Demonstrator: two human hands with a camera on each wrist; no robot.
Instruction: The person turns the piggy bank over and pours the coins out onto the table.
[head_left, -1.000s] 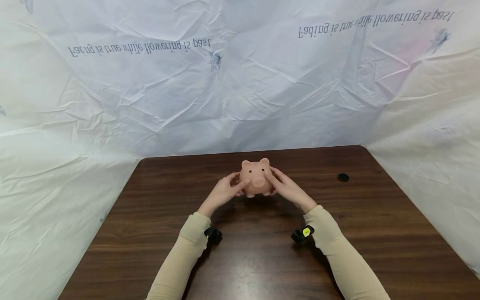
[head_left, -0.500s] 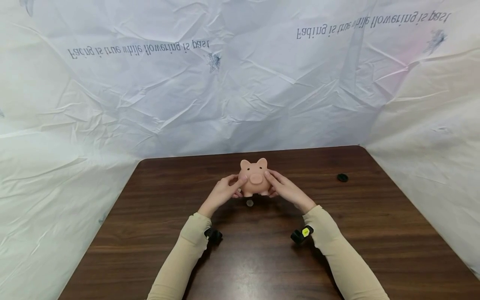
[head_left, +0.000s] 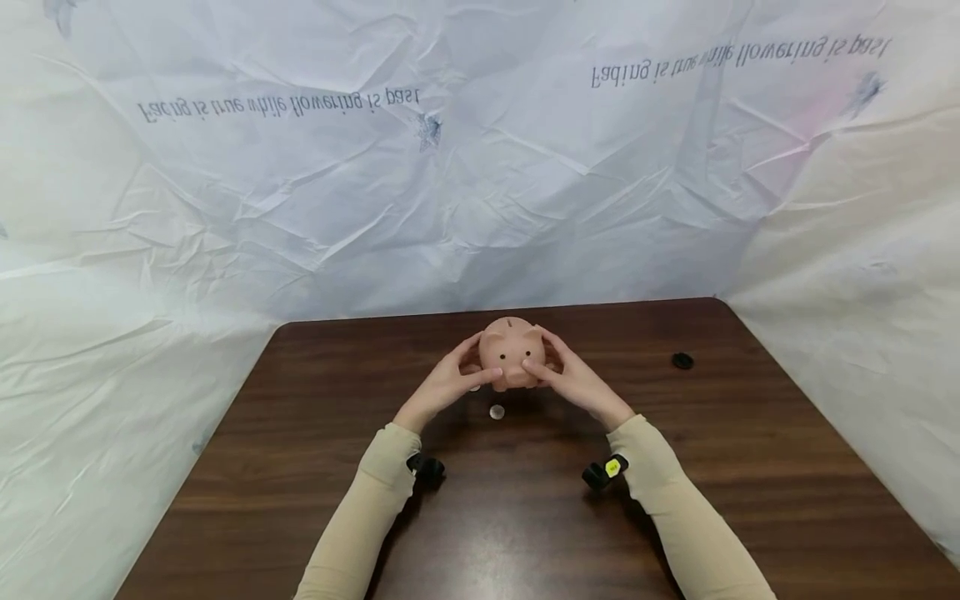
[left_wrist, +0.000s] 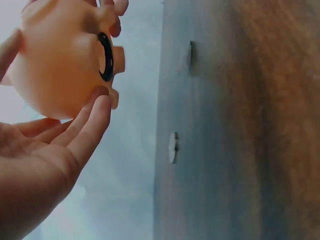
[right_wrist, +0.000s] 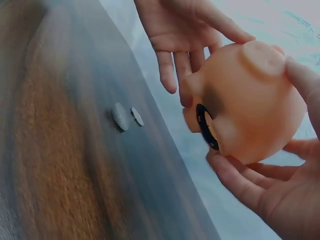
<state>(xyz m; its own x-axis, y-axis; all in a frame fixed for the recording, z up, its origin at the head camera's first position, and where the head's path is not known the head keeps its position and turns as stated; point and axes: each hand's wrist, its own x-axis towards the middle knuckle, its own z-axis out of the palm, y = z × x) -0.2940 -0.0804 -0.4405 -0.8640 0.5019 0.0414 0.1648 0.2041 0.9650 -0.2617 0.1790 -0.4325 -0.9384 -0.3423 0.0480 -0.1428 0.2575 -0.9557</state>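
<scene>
A pink piggy bank (head_left: 513, 340) is held off the table between both hands, its snout toward me and the coin slot on its top showing. My left hand (head_left: 447, 387) grips one side, thumb near the snout; my right hand (head_left: 581, 387) grips the other side the same way. In the right wrist view a black ring (right_wrist: 203, 125) rims the hole in its belly. Under it, one coin (head_left: 497, 412) lies on the table, and a second coin (head_left: 475, 387) shows partly beside the left hand.
A small round black piece (head_left: 682, 360) lies on the dark wooden table (head_left: 750, 467), toward the back right. White printed sheeting (head_left: 480, 208) hangs behind the table's far edge and along both sides.
The piggy bank has tipped forward, bringing its top slot into view. Two coins have appeared on the table beneath it, first one, then the other. Both hands keep their grip.
</scene>
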